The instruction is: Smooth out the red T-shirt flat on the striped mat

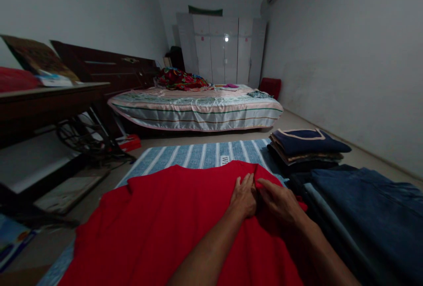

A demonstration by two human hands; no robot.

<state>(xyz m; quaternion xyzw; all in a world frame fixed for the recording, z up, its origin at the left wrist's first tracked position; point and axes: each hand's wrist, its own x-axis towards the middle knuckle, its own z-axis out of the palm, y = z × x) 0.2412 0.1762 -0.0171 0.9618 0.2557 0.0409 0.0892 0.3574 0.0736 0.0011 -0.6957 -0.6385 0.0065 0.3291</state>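
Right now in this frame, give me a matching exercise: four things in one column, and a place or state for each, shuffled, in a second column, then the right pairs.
Things
1. red garment
2. striped mat
3. stack of folded clothes
4. bed

Places or states
A. at the far side of the room, in front of the white wardrobe
B. spread flat, with the left hand and right hand on its far edge
C. on the floor, partly covered by the red cloth
D. piled to the right, past the blue jeans

Pairs: 1-B, 2-C, 3-D, 4-A
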